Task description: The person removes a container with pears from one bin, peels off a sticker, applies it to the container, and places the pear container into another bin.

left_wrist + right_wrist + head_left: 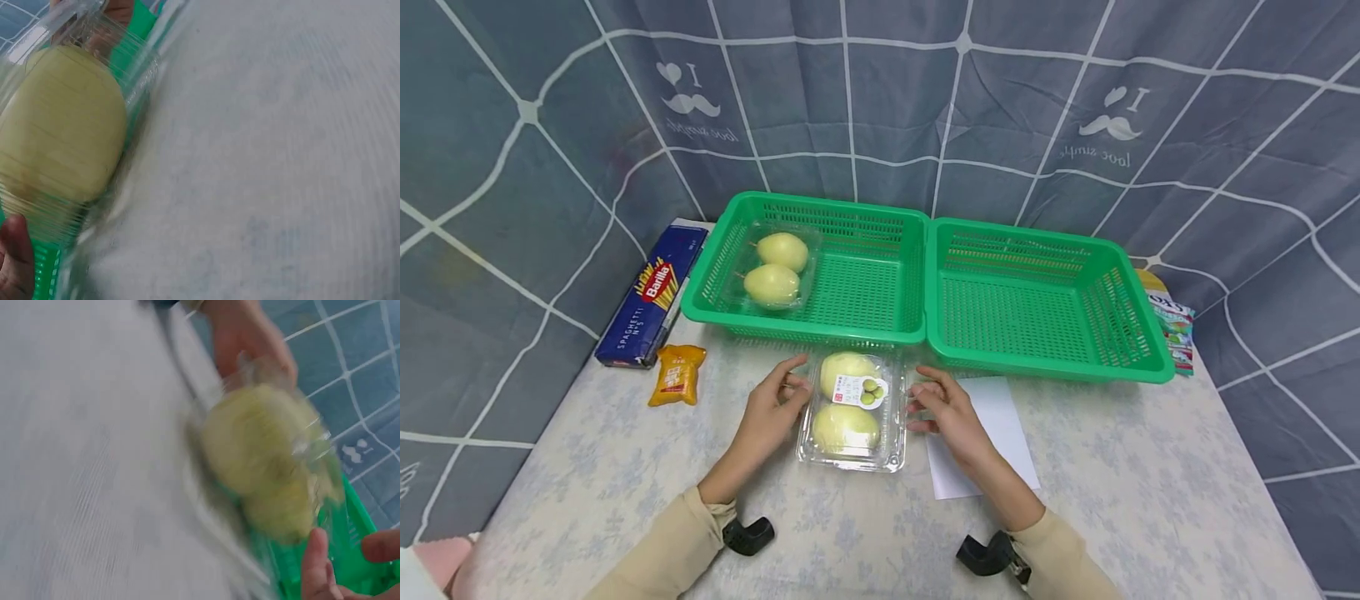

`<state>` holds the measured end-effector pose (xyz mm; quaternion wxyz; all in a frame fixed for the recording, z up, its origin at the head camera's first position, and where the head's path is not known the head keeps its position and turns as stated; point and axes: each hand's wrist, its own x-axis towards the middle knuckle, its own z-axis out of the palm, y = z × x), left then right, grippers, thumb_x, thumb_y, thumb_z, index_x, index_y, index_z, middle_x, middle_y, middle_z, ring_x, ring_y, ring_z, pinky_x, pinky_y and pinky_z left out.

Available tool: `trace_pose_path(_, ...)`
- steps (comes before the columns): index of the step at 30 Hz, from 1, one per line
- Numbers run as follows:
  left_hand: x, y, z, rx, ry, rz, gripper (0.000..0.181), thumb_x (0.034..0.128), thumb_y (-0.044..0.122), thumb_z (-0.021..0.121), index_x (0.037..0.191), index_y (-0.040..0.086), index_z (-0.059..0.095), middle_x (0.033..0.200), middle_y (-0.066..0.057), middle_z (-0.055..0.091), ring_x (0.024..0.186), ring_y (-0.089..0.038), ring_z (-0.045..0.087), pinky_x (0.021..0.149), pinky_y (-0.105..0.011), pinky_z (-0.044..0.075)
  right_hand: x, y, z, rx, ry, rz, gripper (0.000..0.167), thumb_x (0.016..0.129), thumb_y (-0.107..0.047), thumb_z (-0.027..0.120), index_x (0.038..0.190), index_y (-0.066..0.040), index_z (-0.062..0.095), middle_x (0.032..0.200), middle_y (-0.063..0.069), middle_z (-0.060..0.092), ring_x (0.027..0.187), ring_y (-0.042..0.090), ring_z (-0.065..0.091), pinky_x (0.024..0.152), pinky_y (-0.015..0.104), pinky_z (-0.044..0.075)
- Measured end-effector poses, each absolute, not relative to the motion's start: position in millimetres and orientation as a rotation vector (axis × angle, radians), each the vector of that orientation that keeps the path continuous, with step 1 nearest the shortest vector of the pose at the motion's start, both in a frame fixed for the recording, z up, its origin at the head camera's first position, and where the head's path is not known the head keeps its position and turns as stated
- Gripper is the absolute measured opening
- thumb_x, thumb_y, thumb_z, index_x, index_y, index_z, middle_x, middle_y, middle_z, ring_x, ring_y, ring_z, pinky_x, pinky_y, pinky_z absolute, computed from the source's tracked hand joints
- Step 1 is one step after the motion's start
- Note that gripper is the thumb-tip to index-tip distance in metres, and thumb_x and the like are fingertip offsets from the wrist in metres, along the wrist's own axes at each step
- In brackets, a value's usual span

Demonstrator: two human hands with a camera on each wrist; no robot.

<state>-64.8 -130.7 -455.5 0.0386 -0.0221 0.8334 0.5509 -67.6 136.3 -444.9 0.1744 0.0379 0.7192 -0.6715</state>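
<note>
A clear plastic box of two pale yellow pears [846, 429], with a white label on its lid, is in front of the green baskets. My left hand [775, 404] is at the box's left side, its fingers loosely bent and its thumb by the edge. At the right side is my right hand [951, 417], fingers spread and slightly bent, close to the box wall. In the left wrist view a pear [65, 122] shows through the plastic, with my left thumb below it. The box is blurred in the right wrist view; whether the fingertips touch it I cannot tell.
Behind stand two green baskets; the left basket [872, 337] contains another clear box of pears [772, 284]. Left of it lie a blue spaghetti box [651, 300] and an orange packet [677, 375]. White paper [1000, 425] lies by my right hand. Colourful packets [1176, 333] are far right.
</note>
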Motion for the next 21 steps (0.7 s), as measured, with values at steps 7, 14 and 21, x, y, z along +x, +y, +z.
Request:
trace_pose_path(7, -62, -130, -452, -0.102, 2.367, 1.75, 0.04, 0.1021, 0.01, 0.052, 0.142, 0.006, 0.054, 0.092, -0.016, 0.065, 0.06, -0.009, 0.052, 0.056, -0.025, 0.049, -65, 137, -448, 0.141, 1.86, -1.908, 0.044, 0.104, -0.015, 0.05, 0.145, 0.0, 0.043, 0.088, -0.005, 0.056, 0.08, 0.009, 0.057, 0.069, 0.022, 0.055)
trace_pose_path(14, -54, -139, -449, -0.006, 2.186, 1.743, 0.047, 0.1022, 0.013, 0.055, 0.146, 0.0, 0.047, 0.093, -0.007, 0.064, 0.07, -0.009, 0.06, 0.063, -0.028, 0.058, -52, 146, -453, 0.127, 1.754, -1.937, 0.047, 0.103, -0.012, 0.052, 0.145, 0.003, 0.038, 0.088, -0.007, 0.059, 0.081, 0.006, 0.059, 0.068, 0.02, 0.056)
trace_pose_path(21, -47, -145, -451, -0.02, 2.046, 1.746, 0.047, 0.1025, 0.014, 0.055, 0.146, -0.001, 0.046, 0.088, 0.002, 0.06, 0.071, -0.008, 0.062, 0.066, -0.027, 0.059, -42, 153, -456, 0.08, 1.716, -1.934, 0.05, 0.098, -0.005, 0.057, 0.143, 0.004, 0.038, 0.097, -0.006, 0.061, 0.085, 0.006, 0.063, 0.072, 0.021, 0.059)
